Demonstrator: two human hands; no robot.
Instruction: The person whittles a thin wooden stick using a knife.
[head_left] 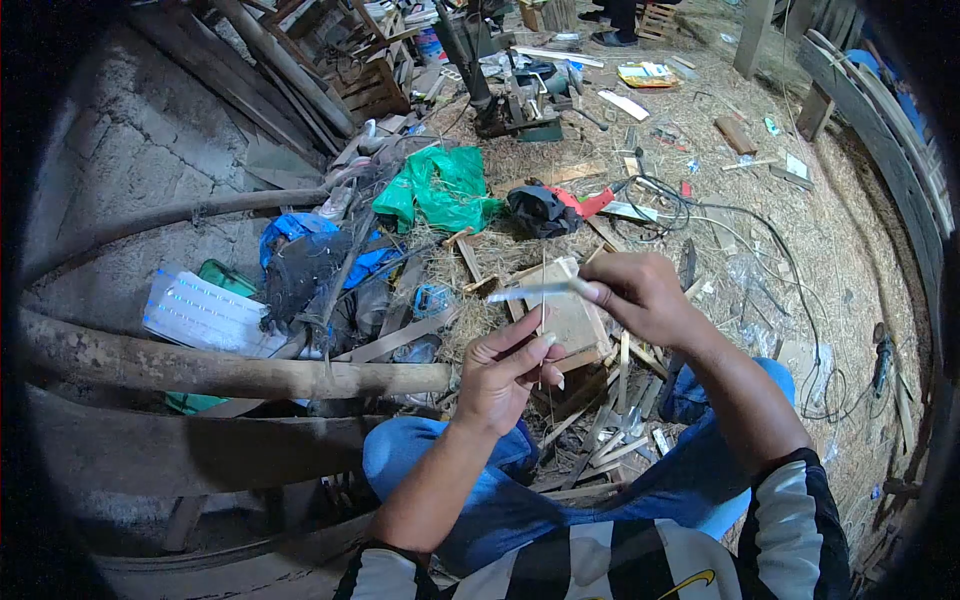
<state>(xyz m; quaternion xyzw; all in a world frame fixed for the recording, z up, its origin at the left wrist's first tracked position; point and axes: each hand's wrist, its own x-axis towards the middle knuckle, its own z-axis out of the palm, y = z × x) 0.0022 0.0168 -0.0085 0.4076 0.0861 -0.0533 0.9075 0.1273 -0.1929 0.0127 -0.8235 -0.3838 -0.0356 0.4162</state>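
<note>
My left hand [510, 372] pinches a thin, upright stick [543, 275] between thumb and fingers. My right hand [640, 298] is closed around the end of a flat, pale blade-like strip [530, 291], possibly a knife. The strip points left and crosses the stick above my left fingers; whether the two touch, I cannot tell. Behind and below both hands is a pale wooden board or box [577, 325], partly covered by them. Wood offcuts [622, 450] lie between my knees, beneath the hands.
A green plastic bag [435, 188], a black bag [541, 212] and cables [765, 215] lie ahead on the straw-strewn floor. Wooden poles [240, 365] run along the left. A metal machine [505, 105] stands farther off. Another person's foot [614, 39] shows at the top.
</note>
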